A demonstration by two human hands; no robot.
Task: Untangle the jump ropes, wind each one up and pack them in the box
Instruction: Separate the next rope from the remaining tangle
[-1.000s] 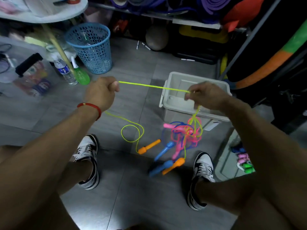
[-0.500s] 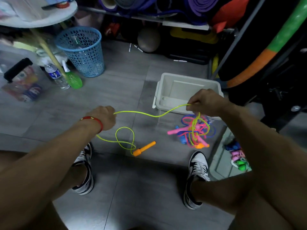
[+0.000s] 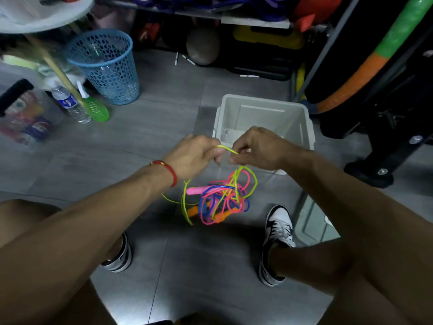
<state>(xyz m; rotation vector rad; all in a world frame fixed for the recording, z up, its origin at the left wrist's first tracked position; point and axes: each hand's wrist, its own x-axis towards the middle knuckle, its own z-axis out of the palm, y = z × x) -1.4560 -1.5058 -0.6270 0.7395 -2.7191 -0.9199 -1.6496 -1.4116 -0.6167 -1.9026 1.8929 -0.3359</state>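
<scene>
My left hand (image 3: 194,154) and my right hand (image 3: 257,148) are close together above the floor, both pinching the yellow-green jump rope (image 3: 228,150). A short span of it runs between them. Below hangs a tangle (image 3: 222,198) of pink, blue and yellow-green cords with a pink handle (image 3: 195,190) and orange handles (image 3: 193,211) in it. More yellow-green cord (image 3: 185,205) loops down under my left wrist. The open grey plastic box (image 3: 302,118) stands on the floor just behind my hands, with nothing inside that I can see.
A blue mesh wastebasket (image 3: 105,66) stands at the back left, with a water bottle (image 3: 70,104) and a green spray bottle (image 3: 93,109) near it. A grey lid (image 3: 311,221) lies at the right by my right shoe (image 3: 277,228). Shelves of mats and gear line the back and right.
My left hand has swung in from the far left to meet my right hand. The taut yellow-green cord went slack and shortened, and the tangle now hangs lifted off the floor.
</scene>
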